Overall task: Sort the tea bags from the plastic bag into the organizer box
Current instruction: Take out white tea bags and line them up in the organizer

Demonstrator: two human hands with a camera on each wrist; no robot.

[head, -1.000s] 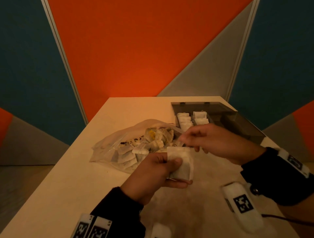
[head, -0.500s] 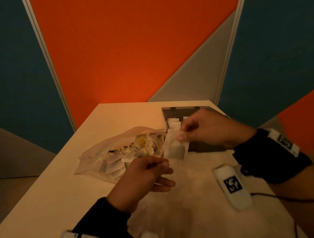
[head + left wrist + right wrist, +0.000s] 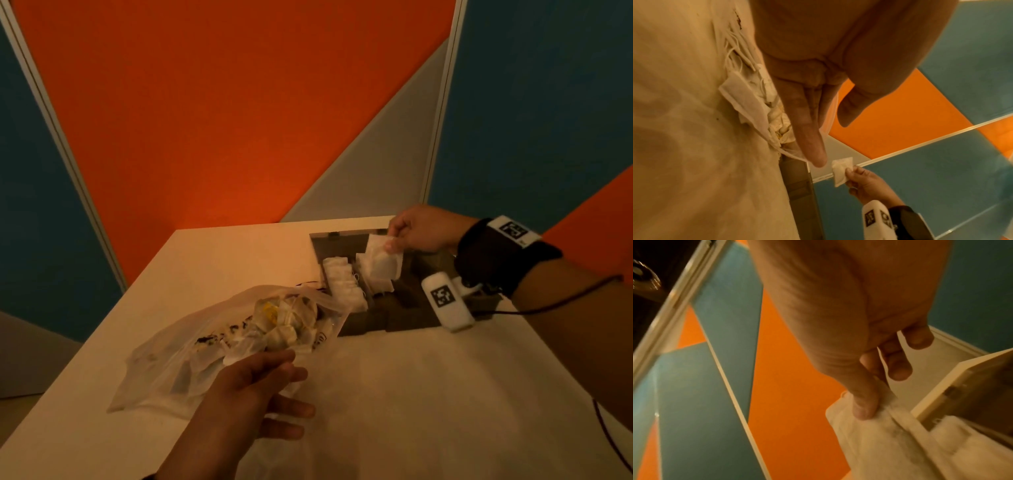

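Right hand (image 3: 423, 228) pinches one tea bag (image 3: 383, 261) above far part of organizer box (image 3: 407, 313), far right on table (image 3: 428, 394). Box: two rows of filed bags, count unclear. Left hand (image 3: 250, 394) relaxed, empty, at mouth of one plastic bag (image 3: 164, 370), many bags inside.

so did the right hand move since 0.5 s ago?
Yes. The right hand, pinching a tea bag, went from the organizer box's near-left corner by the plastic bag to over its far compartments.

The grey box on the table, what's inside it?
Inside the grey organizer box, white tea bags stand packed in its far compartments. Nearer compartments look empty. The right hand and its pinched white tea bag cover part.
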